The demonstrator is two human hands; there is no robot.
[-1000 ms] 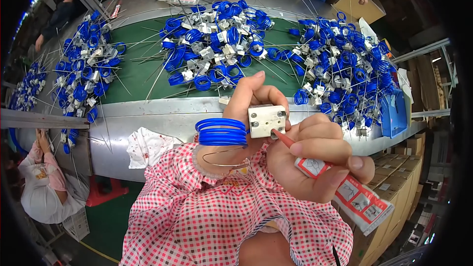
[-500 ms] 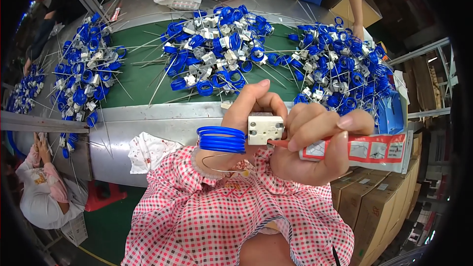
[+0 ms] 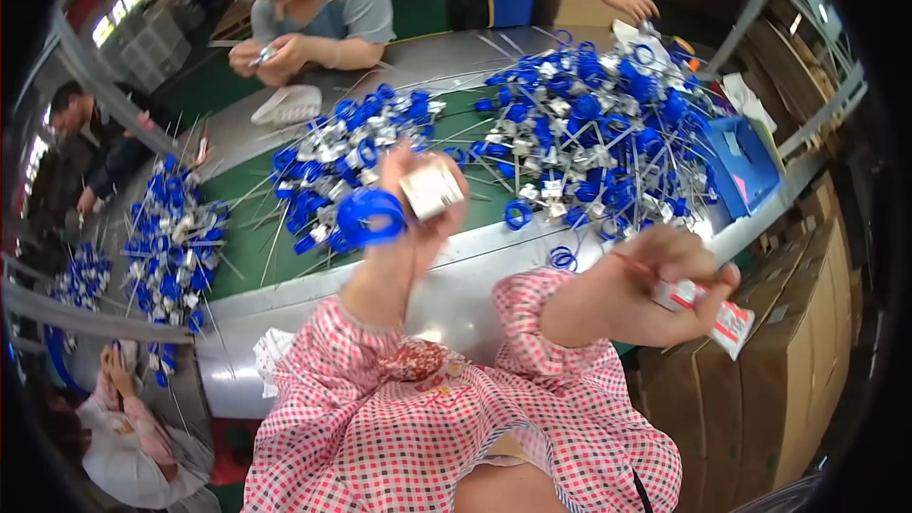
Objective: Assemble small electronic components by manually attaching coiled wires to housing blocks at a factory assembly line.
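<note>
Over the front metal edge of the bench, my left hand is closed on a capillary thermostat. Its white block is in the fingers, and its blue coil hangs at the wrist side. My right hand is off to the right, wrapped round a red and white squeeze tube with a thin red nozzle. The nozzle is apart from the block. Nearest the right hand, one loose blue coil lies at the metal edge, below the large right pile of similar thermostats.
A middle pile and a left pile spread thin metal rods outward. At the right stand a blue tray and cardboard boxes. A white cloth lies at the front edge. Co-workers sit across and at left.
My hands have moved apart: the left with the thermostat up and left, the right with the tube to the right. The nozzle has left the block. The view has shifted.
</note>
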